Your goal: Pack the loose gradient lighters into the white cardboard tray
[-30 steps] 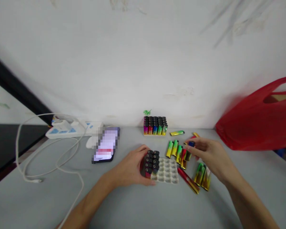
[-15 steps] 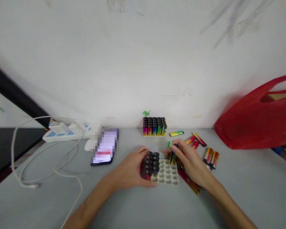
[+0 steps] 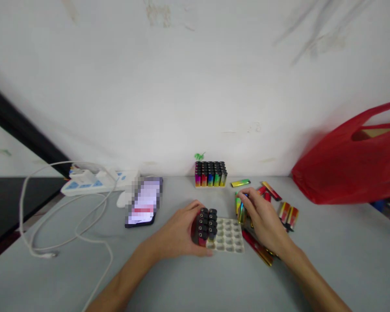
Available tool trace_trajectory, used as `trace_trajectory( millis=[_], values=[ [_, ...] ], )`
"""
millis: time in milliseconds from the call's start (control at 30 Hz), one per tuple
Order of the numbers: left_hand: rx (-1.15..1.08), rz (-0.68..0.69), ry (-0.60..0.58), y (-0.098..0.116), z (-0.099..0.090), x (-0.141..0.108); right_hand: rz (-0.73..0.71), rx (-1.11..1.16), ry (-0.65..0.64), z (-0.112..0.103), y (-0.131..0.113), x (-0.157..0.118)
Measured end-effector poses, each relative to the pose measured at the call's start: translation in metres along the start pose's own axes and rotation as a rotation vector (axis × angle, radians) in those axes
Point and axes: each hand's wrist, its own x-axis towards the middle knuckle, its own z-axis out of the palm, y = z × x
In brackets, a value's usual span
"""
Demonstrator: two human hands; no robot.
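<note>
My left hand is curled around the left end of a pale lighter tray with round sockets. Two columns of black-topped lighters stand upright in its left side; the sockets to their right show bare. At the tray's right edge, my right hand pinches a shiny blue and yellow lighter between thumb and fingers, partly covered by them. Loose red and gold lighters lie beside and under that hand, some of them hidden.
A full block of upright lighters stands near the wall, with a green-yellow lighter lying to its right. More lighters lie at right, before a red bag. At left are a phone, a power strip and a white cable.
My right hand has shifted slightly right, off the tray's far right corner, and the lighter in its fingers has changed angle. My left hand stays in place on the tray.
</note>
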Motion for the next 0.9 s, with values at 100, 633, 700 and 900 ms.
trace_trajectory(
  millis=[100,633,700,900],
  values=[
    [0.001,0.007,0.008,-0.001,0.001,-0.001,0.072,0.252,0.012,0.003,-0.005,0.0],
    [-0.013,0.011,0.007,-0.003,0.002,-0.001,0.413,0.932,-0.204,0.017,-0.022,-0.01],
    [-0.014,0.011,0.01,-0.003,0.002,-0.002,0.452,0.98,-0.226,0.021,-0.024,-0.012],
    [-0.018,0.021,0.022,-0.001,0.003,-0.002,0.531,1.262,-0.356,0.024,-0.034,-0.014]
  ],
)
